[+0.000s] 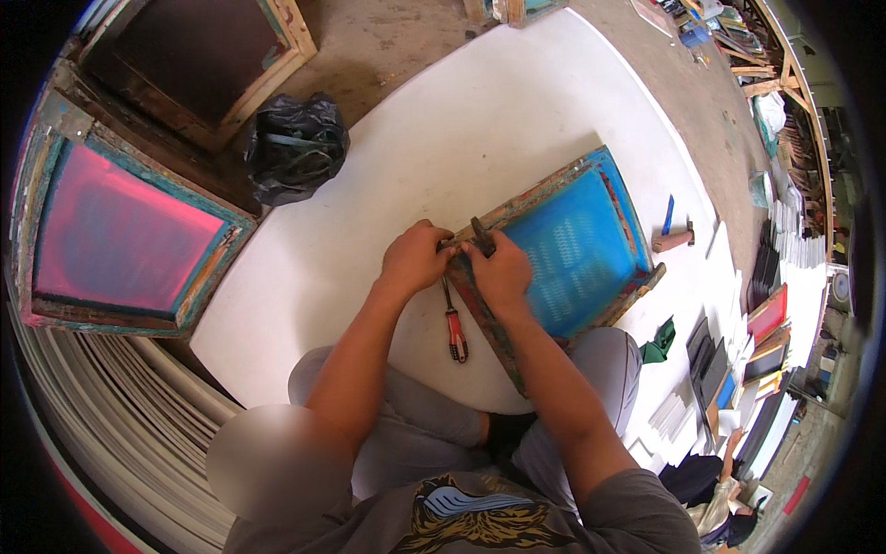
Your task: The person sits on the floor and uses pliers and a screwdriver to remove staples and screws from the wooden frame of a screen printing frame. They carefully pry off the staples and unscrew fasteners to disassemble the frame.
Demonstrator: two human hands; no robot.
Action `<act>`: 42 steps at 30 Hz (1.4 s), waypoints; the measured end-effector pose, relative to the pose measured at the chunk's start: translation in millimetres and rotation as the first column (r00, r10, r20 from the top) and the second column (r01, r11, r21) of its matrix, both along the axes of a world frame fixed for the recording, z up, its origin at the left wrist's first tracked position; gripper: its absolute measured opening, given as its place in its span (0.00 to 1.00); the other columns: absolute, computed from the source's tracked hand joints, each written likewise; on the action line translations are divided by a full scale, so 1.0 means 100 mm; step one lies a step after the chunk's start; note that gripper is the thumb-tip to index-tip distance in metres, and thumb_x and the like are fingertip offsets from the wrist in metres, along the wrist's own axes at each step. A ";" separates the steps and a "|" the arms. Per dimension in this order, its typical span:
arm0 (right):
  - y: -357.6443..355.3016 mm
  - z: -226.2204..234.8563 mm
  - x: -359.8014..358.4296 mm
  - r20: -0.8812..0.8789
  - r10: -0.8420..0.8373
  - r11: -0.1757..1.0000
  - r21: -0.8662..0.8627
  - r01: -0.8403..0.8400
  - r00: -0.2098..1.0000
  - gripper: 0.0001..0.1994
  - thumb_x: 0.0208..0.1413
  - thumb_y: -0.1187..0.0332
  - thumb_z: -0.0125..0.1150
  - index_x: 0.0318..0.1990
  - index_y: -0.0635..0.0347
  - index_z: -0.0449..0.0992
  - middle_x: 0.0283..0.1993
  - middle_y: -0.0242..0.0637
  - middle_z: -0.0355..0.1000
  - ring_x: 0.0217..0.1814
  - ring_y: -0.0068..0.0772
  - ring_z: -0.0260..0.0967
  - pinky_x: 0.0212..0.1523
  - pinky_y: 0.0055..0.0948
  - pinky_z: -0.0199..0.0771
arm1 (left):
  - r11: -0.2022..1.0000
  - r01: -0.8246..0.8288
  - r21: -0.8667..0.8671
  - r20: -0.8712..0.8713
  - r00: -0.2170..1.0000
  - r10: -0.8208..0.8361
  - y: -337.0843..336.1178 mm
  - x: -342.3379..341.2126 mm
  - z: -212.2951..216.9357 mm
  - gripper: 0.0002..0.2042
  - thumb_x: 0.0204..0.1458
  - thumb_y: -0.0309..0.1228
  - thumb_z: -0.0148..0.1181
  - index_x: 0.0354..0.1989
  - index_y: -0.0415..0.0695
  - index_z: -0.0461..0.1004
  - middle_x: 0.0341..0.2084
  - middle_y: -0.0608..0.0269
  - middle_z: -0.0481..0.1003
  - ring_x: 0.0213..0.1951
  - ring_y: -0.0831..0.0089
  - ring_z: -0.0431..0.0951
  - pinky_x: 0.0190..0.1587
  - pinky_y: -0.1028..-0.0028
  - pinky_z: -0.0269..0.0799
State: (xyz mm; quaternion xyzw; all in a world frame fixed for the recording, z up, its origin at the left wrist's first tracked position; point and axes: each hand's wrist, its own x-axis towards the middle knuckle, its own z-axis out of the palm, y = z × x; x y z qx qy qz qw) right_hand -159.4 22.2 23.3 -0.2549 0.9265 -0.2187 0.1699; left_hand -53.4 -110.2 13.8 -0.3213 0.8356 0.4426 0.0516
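Note:
A wooden screen-printing frame (544, 189) with blue mesh (563, 254) lies tilted across the white board, close to my crossed legs. My right hand (501, 272) is closed round a short dark metal tool (482, 236) at the frame's left corner; its kind is not clear. Right beside it, my left hand (415, 258) pinches at the same corner, its fingertips almost meeting the right thumb. What the left fingers hold is too small to make out. Just below both hands, a screwdriver (456, 337) with a red and black handle rests on the board.
To the right lie a hammer (674, 238), a blue slim tool (668, 214) and green cloth (659, 342) on the white board (544, 83). A pink-mesh frame (129, 231) and black plastic bag (295, 148) are at left. Another person (720, 503) is at lower right.

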 end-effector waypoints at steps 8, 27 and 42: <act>0.06 -0.22 -0.10 -0.028 -0.009 0.989 -0.149 0.005 1.000 0.16 0.54 0.55 0.70 0.36 0.61 0.82 0.28 0.42 0.78 0.31 0.45 0.76 0.32 0.41 0.71 | 1.000 0.003 0.010 0.027 1.000 -0.003 -0.01 -0.01 0.05 0.18 0.51 0.40 0.69 0.50 0.49 0.82 0.41 0.55 0.78 0.46 0.56 0.80 0.48 0.60 0.75; 0.16 -0.07 -0.39 0.497 -0.069 0.932 -0.278 0.234 0.865 0.12 0.55 0.65 0.68 0.38 0.65 0.76 0.24 0.36 0.74 0.25 0.29 0.73 0.27 0.29 0.69 | 0.998 -0.020 -0.065 -0.029 0.999 0.018 0.03 -0.03 0.04 0.18 0.50 0.42 0.70 0.49 0.53 0.82 0.43 0.61 0.77 0.46 0.59 0.79 0.47 0.60 0.76; 0.47 0.40 -0.16 0.778 -0.034 0.994 -0.036 0.099 0.628 0.19 0.70 0.55 0.52 0.61 0.53 0.68 0.37 0.37 0.77 0.33 0.29 0.77 0.29 0.28 0.70 | 0.936 -0.182 -0.303 -0.357 0.932 0.065 0.31 -0.16 -0.07 0.12 0.52 0.42 0.68 0.35 0.46 0.83 0.34 0.60 0.75 0.37 0.58 0.78 0.38 0.61 0.75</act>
